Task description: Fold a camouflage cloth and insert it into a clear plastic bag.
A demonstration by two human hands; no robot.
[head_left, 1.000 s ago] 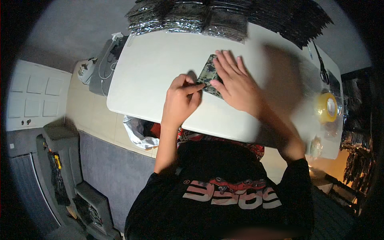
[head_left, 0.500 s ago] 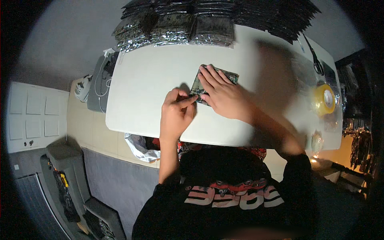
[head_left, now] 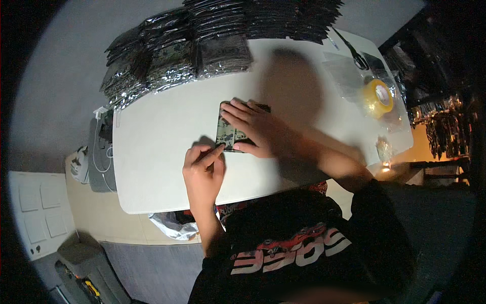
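A folded green-and-black camouflage cloth lies flat on the white table in front of me. My right hand rests palm down across it, fingers stretched out, hiding much of its right side. At the cloth's near left corner, my left hand is closed, with thumb and index finger pinching the edge; its other fingers are curled in.
Stacks of dark and camouflage pieces in clear plastic line the table's far edge. To the right are a roll of clear yellowish tape, black scissors and clear plastic sheets. A silvery bag lies below the near edge.
The view has turned and shifted, so the table sits tilted and further left. Both hands keep much the same places on the cloth; the right palm seems slightly lower across it.
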